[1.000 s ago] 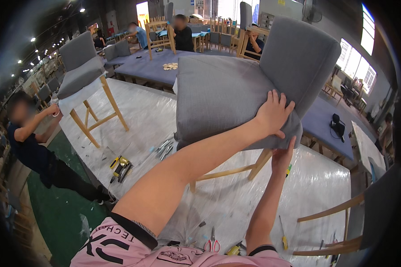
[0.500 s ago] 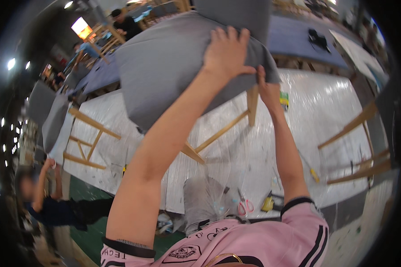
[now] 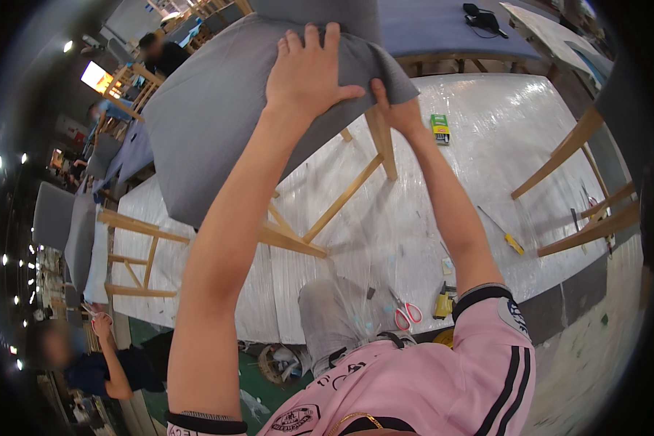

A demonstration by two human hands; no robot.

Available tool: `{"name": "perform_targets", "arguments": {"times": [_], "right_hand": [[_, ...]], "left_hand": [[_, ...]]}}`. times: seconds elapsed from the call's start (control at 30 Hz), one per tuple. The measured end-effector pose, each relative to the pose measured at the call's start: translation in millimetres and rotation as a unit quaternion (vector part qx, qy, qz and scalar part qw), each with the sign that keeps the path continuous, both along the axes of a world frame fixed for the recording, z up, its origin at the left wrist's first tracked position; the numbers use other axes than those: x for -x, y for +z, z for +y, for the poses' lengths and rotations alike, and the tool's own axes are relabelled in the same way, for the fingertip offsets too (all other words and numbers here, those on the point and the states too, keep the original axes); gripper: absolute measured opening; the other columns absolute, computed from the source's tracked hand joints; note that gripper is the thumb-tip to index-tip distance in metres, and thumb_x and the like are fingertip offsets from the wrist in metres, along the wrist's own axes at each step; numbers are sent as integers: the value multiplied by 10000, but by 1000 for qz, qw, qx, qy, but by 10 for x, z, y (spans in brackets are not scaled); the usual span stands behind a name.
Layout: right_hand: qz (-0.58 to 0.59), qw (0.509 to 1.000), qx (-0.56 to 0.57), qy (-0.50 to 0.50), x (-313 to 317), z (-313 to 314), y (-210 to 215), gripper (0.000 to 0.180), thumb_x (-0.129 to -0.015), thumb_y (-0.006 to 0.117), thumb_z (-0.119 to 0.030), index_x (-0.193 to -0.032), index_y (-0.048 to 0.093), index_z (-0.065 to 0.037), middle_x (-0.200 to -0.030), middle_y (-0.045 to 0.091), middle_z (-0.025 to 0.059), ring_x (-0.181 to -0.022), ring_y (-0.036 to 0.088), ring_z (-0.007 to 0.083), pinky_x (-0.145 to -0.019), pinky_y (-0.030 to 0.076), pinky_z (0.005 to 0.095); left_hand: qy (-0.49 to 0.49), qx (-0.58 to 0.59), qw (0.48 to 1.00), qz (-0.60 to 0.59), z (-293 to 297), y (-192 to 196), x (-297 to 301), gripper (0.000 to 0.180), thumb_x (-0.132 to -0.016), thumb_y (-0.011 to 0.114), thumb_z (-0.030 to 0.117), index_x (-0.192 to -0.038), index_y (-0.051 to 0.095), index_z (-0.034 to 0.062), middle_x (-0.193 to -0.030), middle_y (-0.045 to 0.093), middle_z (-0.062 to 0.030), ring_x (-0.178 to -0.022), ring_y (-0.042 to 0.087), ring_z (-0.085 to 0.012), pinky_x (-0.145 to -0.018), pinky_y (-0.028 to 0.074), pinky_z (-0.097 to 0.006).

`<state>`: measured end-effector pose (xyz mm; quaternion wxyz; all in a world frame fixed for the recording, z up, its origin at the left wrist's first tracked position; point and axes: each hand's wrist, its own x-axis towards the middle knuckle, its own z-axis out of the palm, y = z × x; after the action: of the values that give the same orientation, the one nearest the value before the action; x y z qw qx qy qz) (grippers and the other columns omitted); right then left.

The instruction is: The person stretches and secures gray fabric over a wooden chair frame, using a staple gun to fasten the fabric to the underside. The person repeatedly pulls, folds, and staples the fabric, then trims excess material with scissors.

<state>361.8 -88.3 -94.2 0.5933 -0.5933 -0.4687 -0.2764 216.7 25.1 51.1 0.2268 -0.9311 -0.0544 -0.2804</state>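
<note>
A wooden-legged chair with grey upholstery stands before me, its seat tilted in view and its backrest at the top edge. My left hand lies on the seat near the backrest, palm down, fingers spread. At the seat's right corner, my right hand grips the loose, flaring edge of the grey fabric cover. Its thumb shows against the fabric, while the other fingers are mostly hidden underneath. Below that corner, the chair's wooden leg reaches down to the plastic-covered table.
Red-handled scissors, a yellow tool, a screwdriver and a green-yellow box lie on the table. Other chairs stand left and right. At lower left, a co-worker holds scissors.
In the picture, the chair and both my hands have shifted left and slightly up, with the surroundings shifting too. Both hands keep their places on the seat. The co-worker's raised hand is lower.
</note>
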Motion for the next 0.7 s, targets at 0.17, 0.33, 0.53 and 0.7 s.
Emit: {"name": "perform_targets", "arguments": {"times": [0.17,0.33,0.53,0.7], "right_hand": [[-36,999,17,8,-214,-22,-49,488,-1039,581,-263,-1479,509,-65,-1372,617,232,-1280,592,405,-1082,455,435],[-19,999,49,-15,-456,-160,-132,502,-1065,547,-330,-1462,508,-24,-1330,632,261,-1242,601,429,-1051,461,444],[-49,997,55,-17,-411,42,19,504,-1082,520,-356,-1436,525,3,-1337,633,269,-1250,601,428,-1042,466,435],[-6,997,77,4,-426,593,255,528,-1094,508,-379,-1457,523,3,-1394,623,237,-1311,588,357,-1073,451,396]], "left_hand": [[-6,-1,998,-56,-121,-93,522,767,-852,750,564,-1440,547,116,-1473,538,-224,-1346,510,-462,-1143,396,-531],[110,-19,984,-141,-344,-154,1733,548,-870,751,475,-1298,681,140,-1397,621,-134,-1309,558,-366,-1138,368,-556],[13,-22,980,-198,230,-223,1665,511,-867,737,469,-1271,679,162,-1242,686,-38,-1188,614,-281,-1105,396,-514],[64,-52,966,-244,748,-20,1807,658,-839,791,468,-1373,601,133,-1469,529,-137,-1377,469,-350,-1152,369,-481]]}}
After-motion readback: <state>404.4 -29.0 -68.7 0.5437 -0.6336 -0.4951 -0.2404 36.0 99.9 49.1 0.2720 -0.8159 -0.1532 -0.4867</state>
